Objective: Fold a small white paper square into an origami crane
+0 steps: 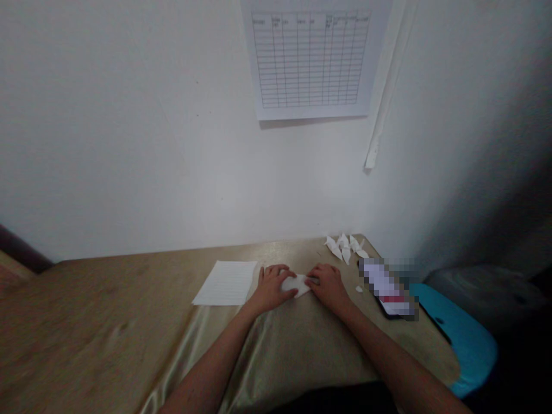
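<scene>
**Left hand (272,287) and right hand (330,286) meet on a small folded piece of white paper (301,283)**

A table (107,328) covered in shiny gold-brown cloth spreads across the lower frame, its cloth creased at lower left and lower centre. Behind it, a plain white wall (129,144) fills the upper left and centre. Left of centre on the table lies a white sheet of ruled paper (226,283), flat. At upper centre a white printed sheet with a table grid (311,63) hangs on the wall; its lettering is too small to read. Right of centre, near the table's far edge, sit folded white paper figures (345,253) with pointed ends, close together. A tiny white scrap (359,288) lies nearer, beside a flat, dark-edged rectangular device (388,290) whose top is pixelated. At lower right, a rounded bright-blue seat (474,345) shows past the table's edge.

The left hand is half curled, thumb and forefinger parted around the folded paper's left part. The right hand is more closed, its thumb and bent fingers gripping the right end.

The folded paper is at lower centre, low against the cloth, pale and narrow; the fingers hide its full outline.
</scene>
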Demonstrator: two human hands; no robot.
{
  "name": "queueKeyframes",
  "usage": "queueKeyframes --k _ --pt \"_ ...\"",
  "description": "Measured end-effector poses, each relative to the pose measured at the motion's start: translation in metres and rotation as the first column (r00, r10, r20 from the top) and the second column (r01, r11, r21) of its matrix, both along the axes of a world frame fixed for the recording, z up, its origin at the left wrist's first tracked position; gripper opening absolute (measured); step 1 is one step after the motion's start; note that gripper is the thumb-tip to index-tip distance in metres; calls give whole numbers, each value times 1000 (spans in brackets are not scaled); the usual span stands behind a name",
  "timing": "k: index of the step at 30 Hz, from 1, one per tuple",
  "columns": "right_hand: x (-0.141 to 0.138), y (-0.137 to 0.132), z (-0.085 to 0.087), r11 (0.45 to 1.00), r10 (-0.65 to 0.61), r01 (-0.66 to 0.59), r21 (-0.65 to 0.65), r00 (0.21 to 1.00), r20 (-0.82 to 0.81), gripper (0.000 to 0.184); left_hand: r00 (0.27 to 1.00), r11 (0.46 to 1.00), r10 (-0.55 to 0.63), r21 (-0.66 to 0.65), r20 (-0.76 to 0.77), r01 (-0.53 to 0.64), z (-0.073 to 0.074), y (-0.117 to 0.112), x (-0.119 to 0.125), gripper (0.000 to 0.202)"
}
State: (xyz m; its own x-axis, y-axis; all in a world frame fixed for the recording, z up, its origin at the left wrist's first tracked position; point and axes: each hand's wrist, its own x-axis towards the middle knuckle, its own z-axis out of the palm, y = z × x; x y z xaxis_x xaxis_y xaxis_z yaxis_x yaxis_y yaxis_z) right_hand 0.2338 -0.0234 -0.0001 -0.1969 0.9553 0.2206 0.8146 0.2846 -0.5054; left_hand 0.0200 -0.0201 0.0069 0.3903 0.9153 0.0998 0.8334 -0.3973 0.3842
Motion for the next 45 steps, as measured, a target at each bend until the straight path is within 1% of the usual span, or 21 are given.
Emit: queueKeyframes --k 4,8,15,25,27,32,45 --pt "-1 -1 -2 999 -41 41 13 999 -1 14 1000 1000 6 3 -1 -6 1 0 0 51" --pt "-1 0 -4 996 -87 87 15 996 7 14 1000 1000 15 2 2 -15 0 0 1 52" --pt "-3 1 -7 992 -124 123 17 992 20 13 999 999 43 -3 2 -43 0 0 3 54" --pt "-6 2 -6 987 -162 162 3 986 32 10 1000 999 26 -25 -12 -26 0 3 2 58" --pt "-6 2 -6 986 -165 165 4 986 34 10 1000 1000 7 -29 -16 -7 2 2 2 56" --pt "-6 2 -7 987 -158 158 18 986 47 9 998 999 -35 -34 -44 34 6 -1 2 41" --pt "-4 1 -7 990 -144 144 0 989 32 10 996 999 -47 -26 -76 45 5 0 0 42"
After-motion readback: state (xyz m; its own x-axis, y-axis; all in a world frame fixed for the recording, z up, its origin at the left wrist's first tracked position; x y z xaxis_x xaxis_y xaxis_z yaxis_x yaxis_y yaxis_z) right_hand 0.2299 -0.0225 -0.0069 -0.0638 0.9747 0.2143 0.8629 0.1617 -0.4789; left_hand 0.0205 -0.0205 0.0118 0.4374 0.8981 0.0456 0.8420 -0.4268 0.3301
